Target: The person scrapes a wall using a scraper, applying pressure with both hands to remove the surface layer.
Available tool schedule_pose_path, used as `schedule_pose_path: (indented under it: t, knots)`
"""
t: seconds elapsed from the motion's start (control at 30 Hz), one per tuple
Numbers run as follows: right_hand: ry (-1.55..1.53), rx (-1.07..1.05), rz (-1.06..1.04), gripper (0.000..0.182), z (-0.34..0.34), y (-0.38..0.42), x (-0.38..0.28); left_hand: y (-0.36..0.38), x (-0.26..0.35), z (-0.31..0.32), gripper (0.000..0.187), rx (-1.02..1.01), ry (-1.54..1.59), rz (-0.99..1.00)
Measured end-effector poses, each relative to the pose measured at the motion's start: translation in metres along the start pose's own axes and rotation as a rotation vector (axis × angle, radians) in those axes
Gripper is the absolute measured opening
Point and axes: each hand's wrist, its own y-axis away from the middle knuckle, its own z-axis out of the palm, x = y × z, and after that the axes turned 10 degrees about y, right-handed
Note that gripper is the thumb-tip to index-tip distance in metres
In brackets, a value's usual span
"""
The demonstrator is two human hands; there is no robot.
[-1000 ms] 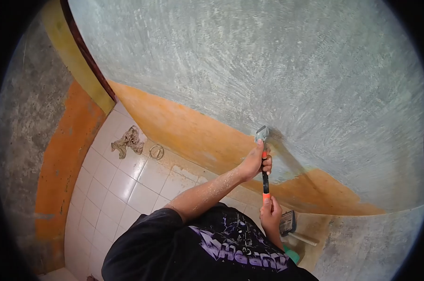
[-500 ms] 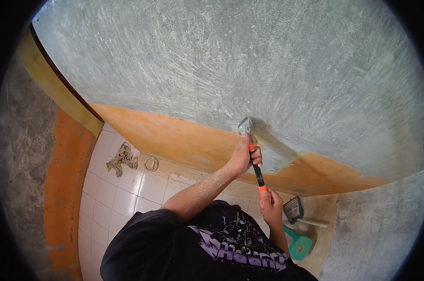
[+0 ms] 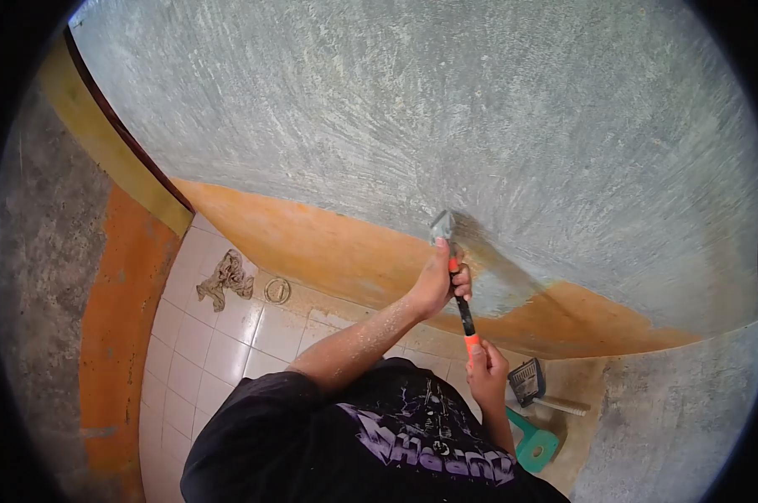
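Observation:
A long-handled scraper (image 3: 464,314), with a black and orange handle and a grey head, has its head against the wall (image 3: 379,126), near the border between bare grey and orange paint. My left hand (image 3: 437,281) is closed around the upper handle just below the head, its thumb stretched up along it. Lower down, my right hand (image 3: 488,375) grips the orange end of the handle. Pale dust speckles my left forearm. How fully the blade touches the wall is blurred.
On the tiled floor (image 3: 228,356) lie a crumpled rag (image 3: 226,281) and a ring-shaped object (image 3: 277,291). To the right are a dark paint tray-like item (image 3: 526,381) with a pale handle and a green plastic object (image 3: 536,448). Another wall (image 3: 680,419) closes the right side.
The view has shifted slightly, so the floor items sit a little further right. The scraper head appears marginally to the right and blurred; both hands keep their hold on the handle.

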Motion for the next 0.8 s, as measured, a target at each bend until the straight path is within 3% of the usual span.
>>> schedule_pose_path:
  t: [0.1, 0.33, 0.5, 0.73, 0.8]
  knots:
    - [-0.033, 0.008, 0.057, 0.033, -0.018, 0.005, -0.001, -0.005, -0.011, 0.013, 0.059, -0.031, 0.008, -0.044]
    - [0.071, -0.055, -0.036, 0.032, 0.021, -0.015, -0.012, 0.006, 0.028, -0.022, 0.060, 0.054, 0.015, 0.097]
    - [-0.022, 0.024, 0.026, 0.033, -0.006, 0.004, 0.004, -0.002, -0.004, 0.001, 0.058, -0.035, 0.065, -0.093]
    - [-0.010, -0.065, -0.027, 0.032, 0.018, -0.014, -0.001, 0.009, 0.029, -0.018, 0.058, 0.044, -0.041, 0.076]
    - [-0.015, -0.061, -0.026, 0.032, 0.021, -0.014, -0.005, 0.008, 0.026, -0.018, 0.057, 0.041, -0.028, 0.048]
